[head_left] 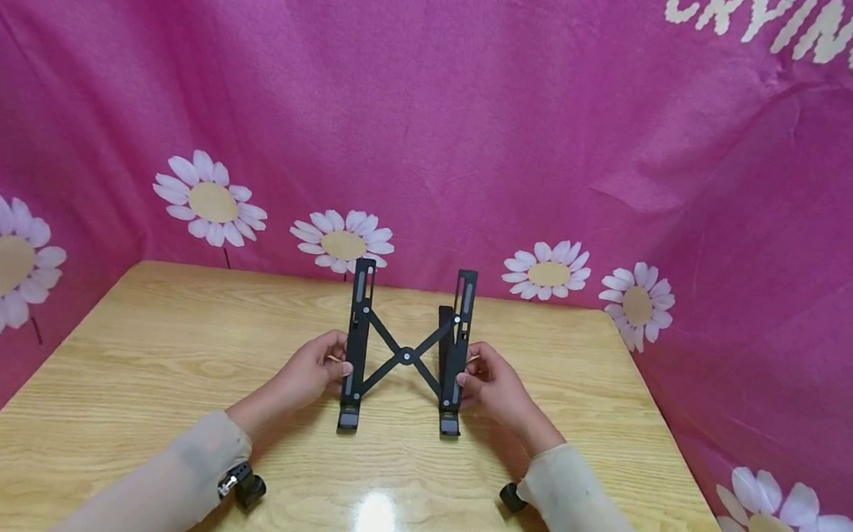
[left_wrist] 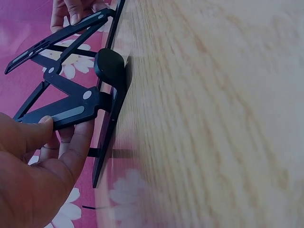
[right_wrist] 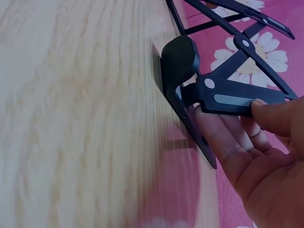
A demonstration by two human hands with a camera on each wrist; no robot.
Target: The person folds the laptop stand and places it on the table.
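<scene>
A black folding laptop stand (head_left: 407,355) stands unfolded on the wooden table, its crossed bars forming an X between two long side rails. Grey pads line the rails, and small hooked feet show at the near ends. My left hand (head_left: 313,367) pinches the left rail between thumb and fingers. On the other side, my right hand (head_left: 494,382) pinches the right rail the same way. In the left wrist view the thumb lies on top of the rail (left_wrist: 66,113) with fingers beneath. The right wrist view shows a matching hold on its rail (right_wrist: 232,99).
The wooden table (head_left: 164,346) reaches back to a pink cloth (head_left: 438,117) printed with white daisies, which also hangs at both sides. A black wrist camera (head_left: 251,488) sits by the left sleeve, and another camera (head_left: 512,497) by the right sleeve.
</scene>
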